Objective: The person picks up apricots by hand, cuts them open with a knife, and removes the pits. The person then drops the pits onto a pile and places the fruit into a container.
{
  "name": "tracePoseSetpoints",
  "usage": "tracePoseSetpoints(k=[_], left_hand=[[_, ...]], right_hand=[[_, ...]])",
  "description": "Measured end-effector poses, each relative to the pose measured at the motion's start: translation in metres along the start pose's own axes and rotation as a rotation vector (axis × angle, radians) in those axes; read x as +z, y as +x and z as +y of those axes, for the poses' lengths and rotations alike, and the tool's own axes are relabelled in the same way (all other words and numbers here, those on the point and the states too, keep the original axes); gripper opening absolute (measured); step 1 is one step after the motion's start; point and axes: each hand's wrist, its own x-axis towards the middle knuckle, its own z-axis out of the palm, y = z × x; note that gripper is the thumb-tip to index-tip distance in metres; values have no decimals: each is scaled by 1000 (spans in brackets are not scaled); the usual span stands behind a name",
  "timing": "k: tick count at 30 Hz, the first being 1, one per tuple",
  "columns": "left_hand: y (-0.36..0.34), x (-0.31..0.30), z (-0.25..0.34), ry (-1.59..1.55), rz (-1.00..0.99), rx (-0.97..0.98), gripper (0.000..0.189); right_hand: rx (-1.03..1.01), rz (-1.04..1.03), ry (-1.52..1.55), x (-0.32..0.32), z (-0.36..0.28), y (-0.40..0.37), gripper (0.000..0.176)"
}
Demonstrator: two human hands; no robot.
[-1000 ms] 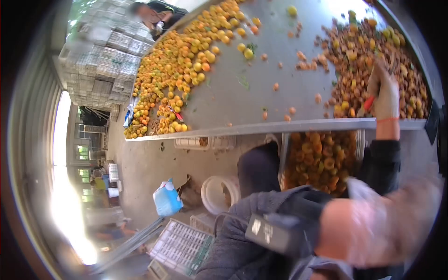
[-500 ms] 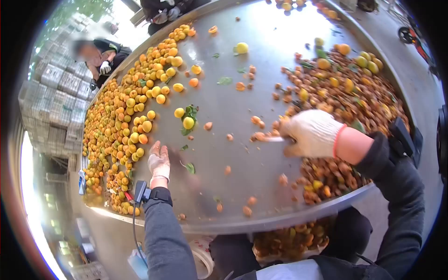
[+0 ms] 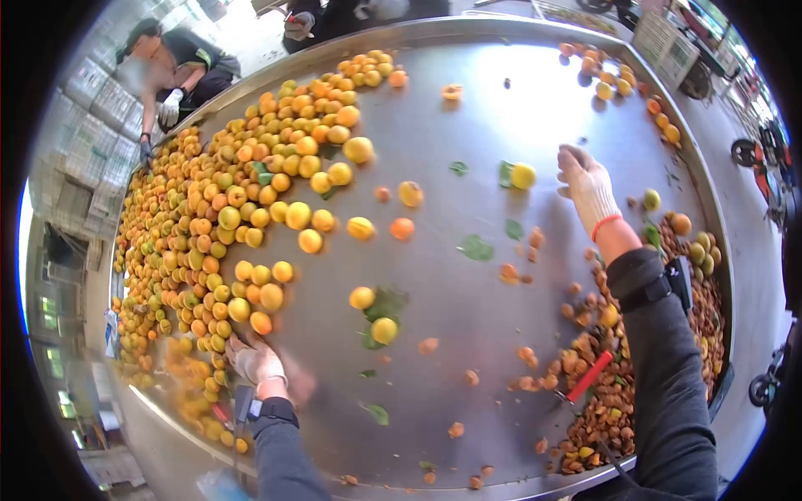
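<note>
My left hand [image 3: 257, 363], in a pale glove, reaches with fingers apart against the near edge of a large heap of yellow-orange apricots [image 3: 242, 196]. Blur hides the fingertips' exact contact. My right hand [image 3: 587, 182], in a white knitted glove with a red cuff, is open over the metal table, fingers stretched out and nothing in them. Just left of it sits a yellow apricot [image 3: 523, 175] beside a green leaf. Below, a red-handled tool [image 3: 589, 376] lies at the edge of a heap of brown pits and fruit pieces [image 3: 603, 424].
The metal table [image 3: 451, 242] has raised rims and carries scattered apricots, leaves and brown bits. More apricots [image 3: 614, 79] lie in the far right corner. A co-worker [image 3: 180, 71] reaches in at the far left; another person's gloved hand [image 3: 298, 25] shows beyond the far rim.
My right hand has left the brown heap, let go of what it held and moved far forward. My left hand has shifted to the apricot heap. The red-handled tool now shows; the view has shifted.
</note>
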Motion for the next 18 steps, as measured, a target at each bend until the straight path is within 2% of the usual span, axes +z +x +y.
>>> tracePoseSetpoints(k=[2,4,5,6,8,10,14,15,16,18], left_hand=[[10,10,-11,38,30,-65,54],[22,6,-8,-57,-21,-44,54],[27,8,-7,-73,4,-17,54],[31,10,-7,-87,29,8,54],[37,-3,7,-71,0,29,56],[51,1,5,-80,-34,-35,58],[62,8,-6,44,-103,-53,59],[60,17,-13,-33,-85,-59,60],[60,16,-13,-24,-120,-65,65],[56,23,-22,36,-106,2,69]], right_hand=[[-23,27,-56,39,3,3,37],[-288,112,-938,82,-22,-7,30],[-426,81,-1074,106,-38,-8,27],[-430,52,-1076,134,-45,-5,27],[-747,3,-917,187,-64,3,25],[-739,-171,-703,248,-79,0,24],[-994,-270,-588,354,-135,-20,25],[-1071,-316,-542,379,-157,-29,26],[-962,-418,-626,404,-181,-41,30],[-1043,-486,-606,466,-204,-46,31]])
